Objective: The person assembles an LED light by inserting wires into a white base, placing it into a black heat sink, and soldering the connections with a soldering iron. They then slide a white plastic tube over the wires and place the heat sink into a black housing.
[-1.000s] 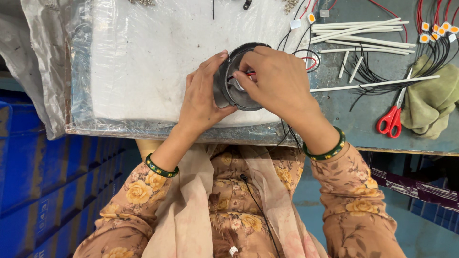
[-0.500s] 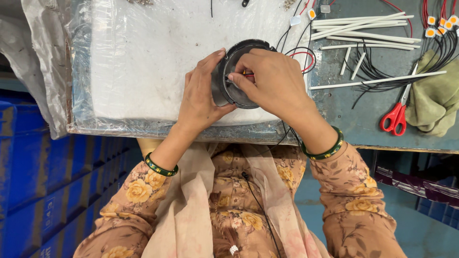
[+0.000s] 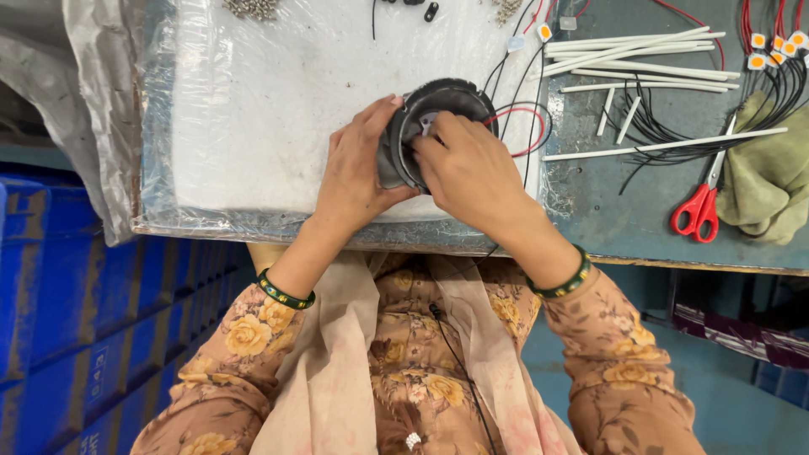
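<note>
A round black housing (image 3: 455, 97) is tilted up on its edge over a white, plastic-wrapped pad (image 3: 270, 109). My left hand (image 3: 358, 173) grips its left rim from below. My right hand (image 3: 472, 173) covers its open face, fingertips pressed inside on a small pale part. Red and black wires (image 3: 527, 114) trail from the housing to the right. What my right fingers pinch is hidden.
White tubes (image 3: 632, 50) and a bundle of black wires (image 3: 674, 126) lie on the grey bench (image 3: 607, 202) to the right. Red-handled scissors (image 3: 698, 206) and an olive cloth (image 3: 771, 181) sit at far right. Small screws (image 3: 249, 8) lie at the top; blue crates (image 3: 76, 320) stand below left.
The housing and both hands sit slightly higher on the pad than before; my right fingers have shifted a little inside the housing. Grips are unchanged.
</note>
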Demonstrator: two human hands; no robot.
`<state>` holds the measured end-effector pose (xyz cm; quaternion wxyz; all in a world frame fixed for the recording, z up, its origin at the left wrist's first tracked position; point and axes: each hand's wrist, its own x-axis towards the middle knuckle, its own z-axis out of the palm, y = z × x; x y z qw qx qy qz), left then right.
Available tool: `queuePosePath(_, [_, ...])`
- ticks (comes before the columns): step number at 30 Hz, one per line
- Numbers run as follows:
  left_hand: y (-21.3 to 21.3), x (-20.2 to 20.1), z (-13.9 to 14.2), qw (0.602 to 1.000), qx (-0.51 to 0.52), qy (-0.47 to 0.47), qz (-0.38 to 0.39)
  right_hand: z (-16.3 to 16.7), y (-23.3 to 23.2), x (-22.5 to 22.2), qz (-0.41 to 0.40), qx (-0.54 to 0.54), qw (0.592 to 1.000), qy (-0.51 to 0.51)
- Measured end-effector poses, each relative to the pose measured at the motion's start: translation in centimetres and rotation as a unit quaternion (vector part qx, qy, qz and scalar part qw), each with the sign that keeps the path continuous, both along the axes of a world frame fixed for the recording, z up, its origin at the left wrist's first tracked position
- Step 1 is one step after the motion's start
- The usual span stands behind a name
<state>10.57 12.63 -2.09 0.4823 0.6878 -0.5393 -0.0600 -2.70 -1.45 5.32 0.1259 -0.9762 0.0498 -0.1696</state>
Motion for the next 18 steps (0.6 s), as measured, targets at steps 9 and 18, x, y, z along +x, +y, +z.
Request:
queuePosePath(9, [-0.8, -3.4, 3.0, 0.997, 0.025, 0.043, -0.054, -2.7, -0.6, -6.4, -0.112, 0.151, 0.974, -0.125])
queuePosePath(18, [-2.8, -6.4, 2.3, 0.814, -0.072, 0.564, -0.118, -8.5, -1.5, -11.6, -0.193, 0.483, 0.818, -0.244])
